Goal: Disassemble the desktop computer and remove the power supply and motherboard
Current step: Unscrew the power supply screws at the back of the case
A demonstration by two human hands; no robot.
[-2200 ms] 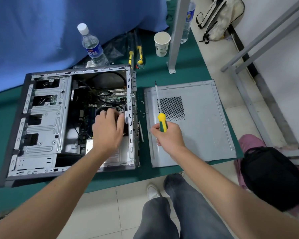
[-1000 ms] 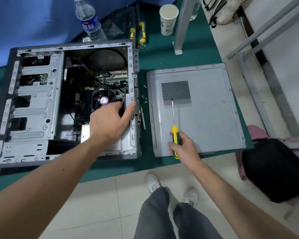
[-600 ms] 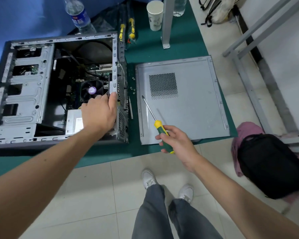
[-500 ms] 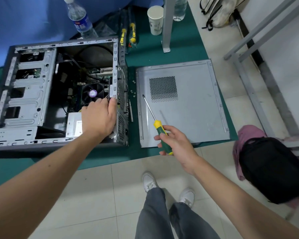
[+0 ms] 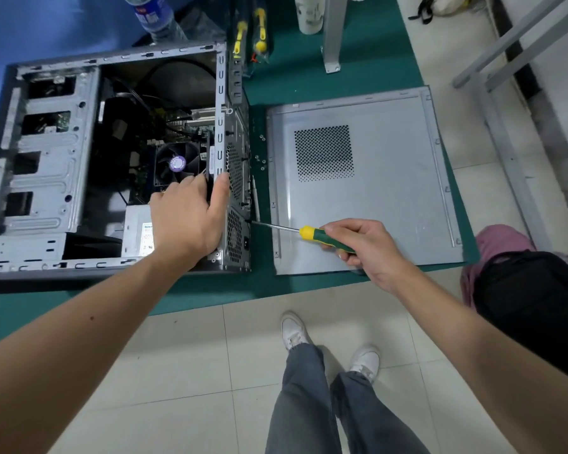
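Head view: right hand (image 5: 364, 249) grips the screwdriver (image 5: 322, 235), shaft pointing nine o'clock at the case (image 5: 233, 198) rear, which the left hand (image 5: 191, 217) clasps.

Both forearms bare, no sleeves in view. Left hand (image 5: 191, 221) and right hand (image 5: 371, 249) without gloves, rings or watch. Grey-blue jeans (image 5: 325, 404), loose-legged. White lace-up sneakers (image 5: 294, 330), one on each foot.

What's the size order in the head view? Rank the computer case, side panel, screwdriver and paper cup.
1. computer case
2. side panel
3. screwdriver
4. paper cup, cropped by the frame's top edge, so uncertain.
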